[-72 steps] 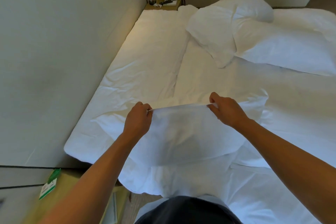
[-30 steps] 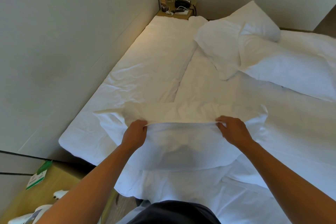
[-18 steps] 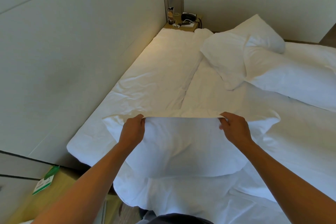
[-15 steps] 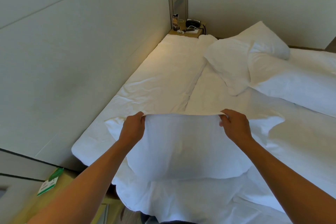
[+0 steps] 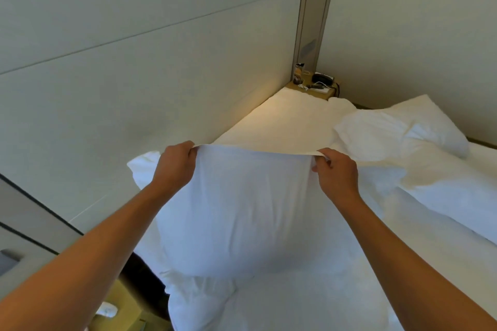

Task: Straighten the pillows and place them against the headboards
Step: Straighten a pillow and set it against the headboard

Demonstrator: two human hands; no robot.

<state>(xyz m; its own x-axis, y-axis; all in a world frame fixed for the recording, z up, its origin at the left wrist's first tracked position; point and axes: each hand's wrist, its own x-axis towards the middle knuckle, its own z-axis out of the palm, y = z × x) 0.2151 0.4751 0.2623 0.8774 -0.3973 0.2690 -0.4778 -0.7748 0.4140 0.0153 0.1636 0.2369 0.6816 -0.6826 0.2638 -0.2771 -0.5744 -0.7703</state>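
I hold a white pillow [image 5: 242, 217] up above the near end of the bed by its top edge, and it hangs down plump below my hands. My left hand [image 5: 176, 164] pinches the top left corner. My right hand [image 5: 334, 172] pinches the top right corner. A second white pillow [image 5: 398, 131] lies rumpled on the bed at the far right. The pale panelled headboard [image 5: 150, 83] runs along the left side of the bed.
The white bed [image 5: 290, 118] stretches away from me, with a bunched duvet [image 5: 451, 196] on the right. A small bedside table [image 5: 314, 86] with a phone and small items sits in the far corner. A wooden table [image 5: 121, 312] stands at the lower left.
I have lifted the pillow off the bed and raised it higher, still gripping its top edge with both hands. My view has tilted upward toward the wall.
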